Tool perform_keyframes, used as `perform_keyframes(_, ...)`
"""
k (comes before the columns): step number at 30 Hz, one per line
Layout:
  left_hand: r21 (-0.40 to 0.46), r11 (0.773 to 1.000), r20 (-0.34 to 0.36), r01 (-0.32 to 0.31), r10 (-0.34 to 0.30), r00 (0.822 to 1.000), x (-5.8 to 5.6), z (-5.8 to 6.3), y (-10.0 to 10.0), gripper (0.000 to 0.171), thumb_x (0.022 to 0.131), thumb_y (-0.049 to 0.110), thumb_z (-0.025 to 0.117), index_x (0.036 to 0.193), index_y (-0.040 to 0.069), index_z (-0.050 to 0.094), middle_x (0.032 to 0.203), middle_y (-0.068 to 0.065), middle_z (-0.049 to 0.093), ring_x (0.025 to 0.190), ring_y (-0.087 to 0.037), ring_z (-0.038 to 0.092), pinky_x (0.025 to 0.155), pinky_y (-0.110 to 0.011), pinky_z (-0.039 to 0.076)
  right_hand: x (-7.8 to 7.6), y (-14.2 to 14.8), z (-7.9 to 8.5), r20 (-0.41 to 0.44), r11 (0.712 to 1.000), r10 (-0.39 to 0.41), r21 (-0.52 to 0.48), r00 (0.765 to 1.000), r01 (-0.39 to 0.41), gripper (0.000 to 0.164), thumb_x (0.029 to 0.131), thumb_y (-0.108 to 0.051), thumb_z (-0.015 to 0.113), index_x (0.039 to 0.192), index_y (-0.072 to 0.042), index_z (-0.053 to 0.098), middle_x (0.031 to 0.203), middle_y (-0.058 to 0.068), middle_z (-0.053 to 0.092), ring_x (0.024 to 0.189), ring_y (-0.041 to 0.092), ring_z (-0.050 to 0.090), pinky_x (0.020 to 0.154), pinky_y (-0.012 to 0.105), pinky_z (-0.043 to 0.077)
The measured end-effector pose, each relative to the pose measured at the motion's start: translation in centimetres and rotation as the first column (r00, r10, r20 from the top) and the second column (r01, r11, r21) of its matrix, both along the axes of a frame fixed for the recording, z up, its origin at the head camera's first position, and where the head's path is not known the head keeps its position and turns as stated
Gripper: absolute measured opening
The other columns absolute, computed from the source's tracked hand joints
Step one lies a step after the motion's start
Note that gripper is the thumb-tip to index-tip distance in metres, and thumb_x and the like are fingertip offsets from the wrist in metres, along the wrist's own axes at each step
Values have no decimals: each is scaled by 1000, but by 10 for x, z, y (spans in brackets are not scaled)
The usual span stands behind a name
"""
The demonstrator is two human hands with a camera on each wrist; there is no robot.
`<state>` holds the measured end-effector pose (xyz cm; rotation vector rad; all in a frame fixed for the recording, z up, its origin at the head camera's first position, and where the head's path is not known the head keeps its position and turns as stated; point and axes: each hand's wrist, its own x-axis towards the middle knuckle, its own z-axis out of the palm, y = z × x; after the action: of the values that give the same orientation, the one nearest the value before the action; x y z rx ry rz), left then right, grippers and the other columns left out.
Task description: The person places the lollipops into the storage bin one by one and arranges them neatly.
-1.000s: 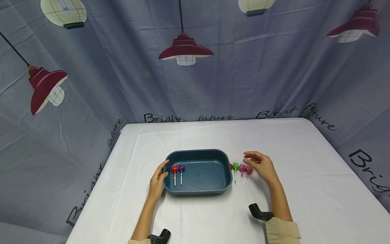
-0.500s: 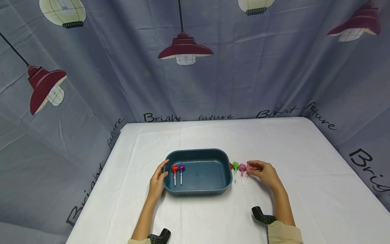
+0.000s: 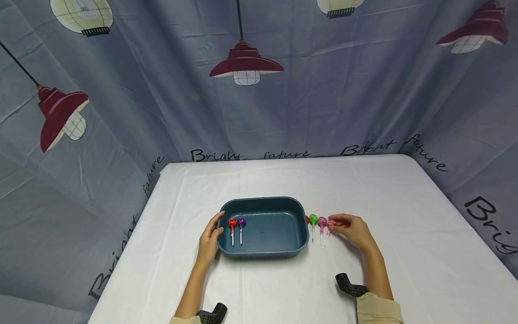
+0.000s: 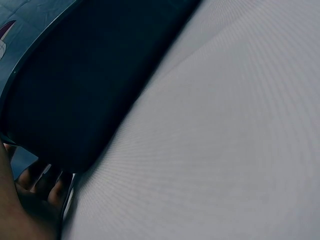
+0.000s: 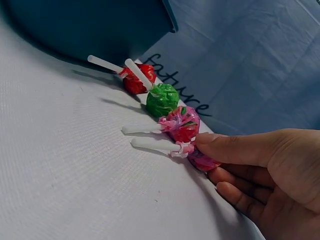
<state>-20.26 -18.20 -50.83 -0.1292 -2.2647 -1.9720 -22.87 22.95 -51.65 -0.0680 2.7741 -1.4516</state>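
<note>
A dark teal tray (image 3: 265,231) stands on the white table, with a red lollipop (image 3: 232,223) and a purple lollipop (image 3: 241,222) lying in its left part. My left hand (image 3: 208,240) holds the tray's left end, thumb at the rim; in the left wrist view, fingers (image 4: 31,174) bend against the outer wall. At the tray's right, my right hand (image 3: 353,230) pinches the head of the rightmost pink lollipop (image 5: 202,161) between thumb and fingers. It still lies in the row beside another pink lollipop (image 5: 182,124), a green lollipop (image 5: 162,100) and a red lollipop (image 5: 137,80).
The red lollipop nearest the tray is partly hidden by the tray wall in the head view. A white cloth (image 3: 275,288) covers the table. Behind it hangs a grey-blue curtain (image 3: 307,103) printed with lamps and lettering. Black wrist mounts (image 3: 350,286) sit on both forearms.
My right hand has come down from above the row onto the rightmost pink lollipop and pinched its head. The left hand and tray stay put.
</note>
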Motion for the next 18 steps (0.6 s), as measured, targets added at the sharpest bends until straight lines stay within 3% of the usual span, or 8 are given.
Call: perform_keyframes(18,9,1000,-3,5,-5,1000,1,2,0,43,93,-1,43,135,6,47,144,-11,35,133,-19,27,99,-10,26,3,4,1,22,999,50,-12,998,-50,36,80,-19,72,110,-1,66,93,10,66,78,17,59,67,22,46)
